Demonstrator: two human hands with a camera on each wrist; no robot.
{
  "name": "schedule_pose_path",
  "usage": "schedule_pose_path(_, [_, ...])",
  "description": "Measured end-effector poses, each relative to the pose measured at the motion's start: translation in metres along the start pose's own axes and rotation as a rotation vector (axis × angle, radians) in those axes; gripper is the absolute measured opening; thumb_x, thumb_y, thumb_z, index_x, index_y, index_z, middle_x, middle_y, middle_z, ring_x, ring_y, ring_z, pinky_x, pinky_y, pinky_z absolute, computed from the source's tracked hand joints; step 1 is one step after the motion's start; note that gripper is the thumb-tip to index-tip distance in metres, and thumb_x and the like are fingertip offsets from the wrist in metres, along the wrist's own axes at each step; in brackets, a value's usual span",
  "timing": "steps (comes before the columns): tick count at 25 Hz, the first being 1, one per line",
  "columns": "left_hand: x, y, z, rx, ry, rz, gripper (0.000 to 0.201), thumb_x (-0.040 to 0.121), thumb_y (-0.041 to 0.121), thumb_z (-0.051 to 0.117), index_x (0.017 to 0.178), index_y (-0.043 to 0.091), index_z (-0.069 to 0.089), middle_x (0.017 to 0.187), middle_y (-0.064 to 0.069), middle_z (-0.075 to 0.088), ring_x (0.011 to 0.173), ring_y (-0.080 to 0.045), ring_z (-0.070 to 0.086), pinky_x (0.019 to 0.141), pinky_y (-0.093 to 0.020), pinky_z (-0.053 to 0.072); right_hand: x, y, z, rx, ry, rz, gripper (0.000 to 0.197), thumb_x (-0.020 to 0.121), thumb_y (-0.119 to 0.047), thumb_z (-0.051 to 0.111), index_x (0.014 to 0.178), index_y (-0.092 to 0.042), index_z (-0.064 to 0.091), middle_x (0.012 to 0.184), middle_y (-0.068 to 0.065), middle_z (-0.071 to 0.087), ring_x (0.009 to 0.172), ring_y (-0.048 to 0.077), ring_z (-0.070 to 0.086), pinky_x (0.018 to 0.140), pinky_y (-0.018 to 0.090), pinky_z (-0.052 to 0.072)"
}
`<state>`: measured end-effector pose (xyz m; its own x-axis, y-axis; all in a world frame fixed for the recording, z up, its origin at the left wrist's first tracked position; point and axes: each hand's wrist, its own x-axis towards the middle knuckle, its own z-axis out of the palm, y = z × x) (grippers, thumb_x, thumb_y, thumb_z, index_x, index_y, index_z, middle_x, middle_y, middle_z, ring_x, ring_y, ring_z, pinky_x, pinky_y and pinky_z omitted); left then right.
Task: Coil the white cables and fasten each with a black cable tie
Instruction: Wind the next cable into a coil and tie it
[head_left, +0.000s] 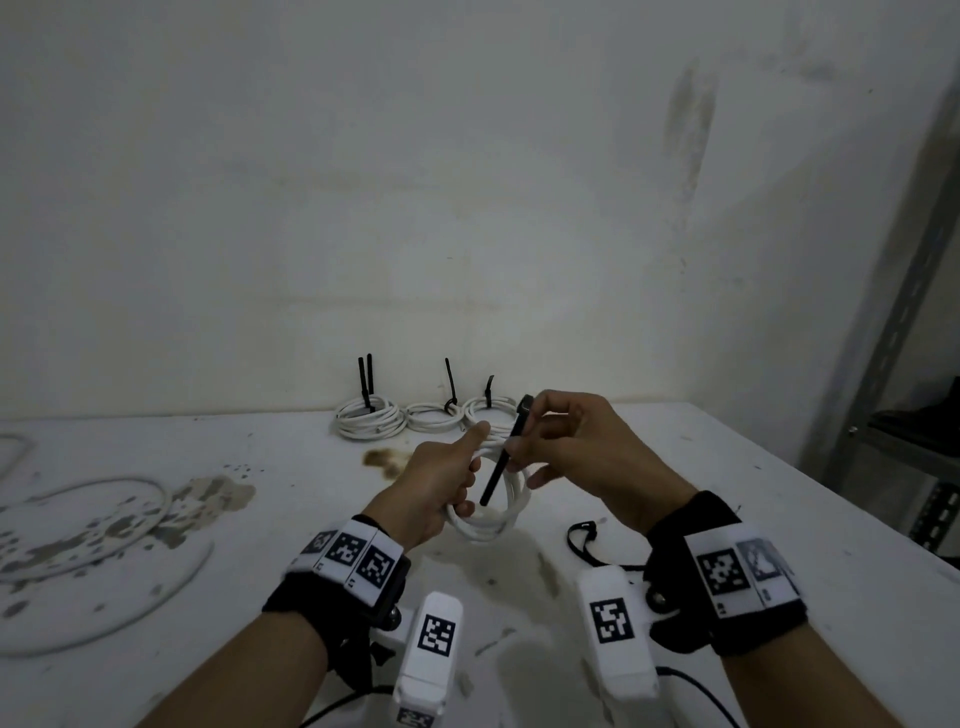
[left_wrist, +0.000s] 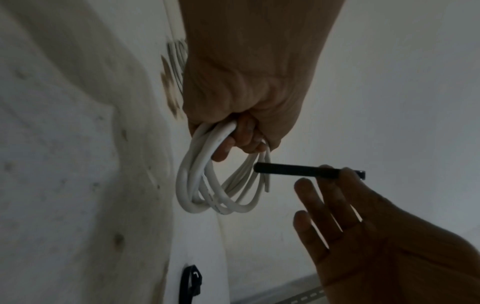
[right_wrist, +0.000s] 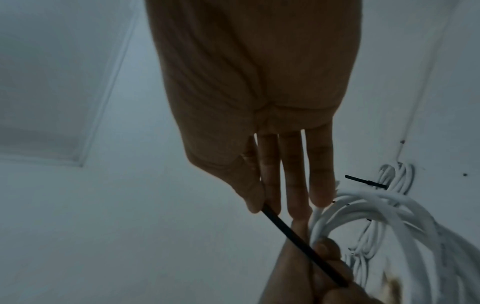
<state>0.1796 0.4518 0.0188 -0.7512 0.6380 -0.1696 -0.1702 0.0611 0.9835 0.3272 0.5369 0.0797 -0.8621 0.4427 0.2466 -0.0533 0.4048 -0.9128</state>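
My left hand (head_left: 447, 480) grips a coil of white cable (head_left: 493, 519) above the table, fingers curled through its loops (left_wrist: 207, 185). My right hand (head_left: 571, 447) pinches a straight black cable tie (head_left: 501, 462) near its head between thumb and forefinger; the other fingers are stretched out. The tie (left_wrist: 298, 170) slants down across the coil, its free end in front of the loops (right_wrist: 298, 238). Three tied coils (head_left: 423, 415) lie against the wall at the back of the table, their black tie tails standing up.
A loose white cable (head_left: 104, 519) sprawls over the stained left part of the white table (head_left: 753, 493). Another black cable tie (head_left: 584, 540) lies on the table near my right wrist. A grey metal shelf frame (head_left: 893, 338) stands at the right.
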Motion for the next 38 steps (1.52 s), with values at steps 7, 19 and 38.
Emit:
schedule_pose_path(7, [-0.005,0.006,-0.053,-0.044,0.006,0.039,0.036,0.084,0.049,0.072,0.075,0.017,0.058,0.053,0.004,0.037,0.038,-0.01,0.022,0.041,-0.021,0.026,0.039,0.02,0.059,-0.376,0.073,-0.304,0.013,0.079,-0.013,0.082,0.077,-0.019,0.07,0.077,-0.019,0.066,0.08,-0.014,0.056,0.074,0.004,0.037])
schedule_pose_path(19, [-0.022,0.019,-0.166,-0.191,0.006,-0.004,0.045,0.091,0.054,0.06,0.077,0.011,0.056,0.051,0.004,0.034,0.036,-0.007,0.016,0.039,-0.021,0.026,0.098,0.016,0.166,-0.538,-0.002,-0.734,0.01,0.087,-0.002,0.069,0.086,-0.012,0.069,0.071,0.004,0.069,0.06,0.02,0.063,0.056,0.037,0.051])
schedule_pose_path(38, [-0.025,0.043,-0.192,-0.208,0.282,0.333,0.018,0.087,0.03,0.072,0.075,0.017,0.075,0.042,0.005,0.036,0.039,-0.01,0.03,0.044,-0.022,0.032,0.089,-0.029,0.179,-0.405,0.091,-0.677,0.011,0.087,-0.029,0.074,0.08,-0.022,0.072,0.087,-0.009,0.068,0.085,0.01,0.053,0.07,0.015,0.036])
